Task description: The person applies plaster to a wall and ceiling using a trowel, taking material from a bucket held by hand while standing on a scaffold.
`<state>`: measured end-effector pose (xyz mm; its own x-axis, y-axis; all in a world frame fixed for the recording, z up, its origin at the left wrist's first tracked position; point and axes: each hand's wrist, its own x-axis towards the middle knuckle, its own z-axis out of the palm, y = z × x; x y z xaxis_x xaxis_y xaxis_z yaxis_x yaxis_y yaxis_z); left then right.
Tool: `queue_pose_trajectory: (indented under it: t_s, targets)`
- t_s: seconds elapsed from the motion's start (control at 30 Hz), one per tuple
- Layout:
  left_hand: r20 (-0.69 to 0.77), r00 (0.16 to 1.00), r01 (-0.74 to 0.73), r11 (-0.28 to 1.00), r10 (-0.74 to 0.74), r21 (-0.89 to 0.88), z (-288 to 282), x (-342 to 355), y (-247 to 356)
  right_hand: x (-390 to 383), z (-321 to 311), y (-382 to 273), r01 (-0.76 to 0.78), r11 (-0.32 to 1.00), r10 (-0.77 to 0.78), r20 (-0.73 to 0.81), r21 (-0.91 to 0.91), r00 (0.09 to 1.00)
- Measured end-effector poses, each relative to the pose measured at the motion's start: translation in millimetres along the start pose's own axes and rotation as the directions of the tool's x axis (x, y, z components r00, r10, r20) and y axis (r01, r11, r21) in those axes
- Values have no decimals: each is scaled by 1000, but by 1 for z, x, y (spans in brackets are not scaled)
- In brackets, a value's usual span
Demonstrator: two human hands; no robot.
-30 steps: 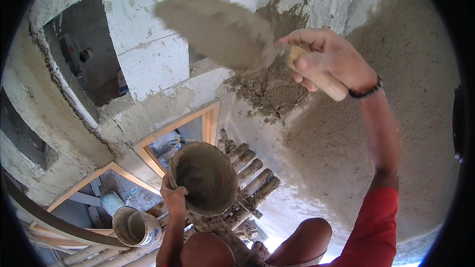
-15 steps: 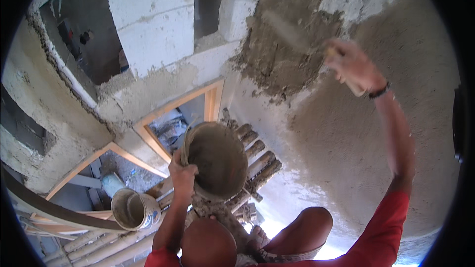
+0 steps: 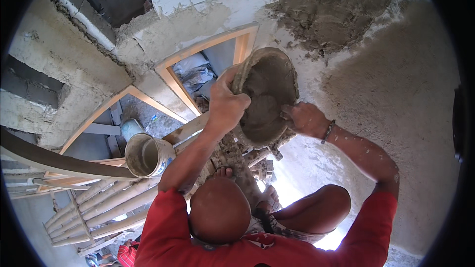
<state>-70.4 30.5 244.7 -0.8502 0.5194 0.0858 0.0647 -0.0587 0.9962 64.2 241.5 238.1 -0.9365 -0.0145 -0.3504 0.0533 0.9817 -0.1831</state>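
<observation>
Mud [image 3: 261, 113] sits inside the bucket [image 3: 242, 74]. The left hand [image 3: 228, 100] grips its rim. The right hand [image 3: 305, 119] came down from the wall [image 3: 391, 104], fingers curled (around what, I can't tell), so work is at the bucket now.

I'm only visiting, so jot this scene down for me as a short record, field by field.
Left hand: grips the rim of a round, mortar-caked container
Right hand: fingers curled at the container's right edge; any tool is hidden
Contents: grey-brown mortar
Wall: dark, rough mortar patch at upper right
Nearby: white plastic bucket to the left; pale wooden frame
</observation>
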Motion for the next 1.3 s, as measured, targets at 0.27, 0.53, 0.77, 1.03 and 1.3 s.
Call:
queue_pose_trajectory:
  t_s: [0.27,0.53,0.77,1.03,1.3]
  targets:
    - [-52,995,66,968,-80,-241,-10,-3,-11,-2,18,-18,87,920,-14,-192,382,981]
    - [-147,987,33,976,-66,-216,-29,1,-25,-6,-12,-6,76,960,-13,-230,271,973]
    - [-228,971,-2,945,-77,-328,-54,-8,-28,-19,-123,-11,80,946,-7,-227,316,974]
    - [-323,940,23,962,-114,-271,-79,-21,-32,-27,-294,-29,326,819,-166,-349,472,922]
    - [-303,935,106,961,-184,-257,-81,-24,-63,18,-413,142,-39,952,260,-738,303,623]
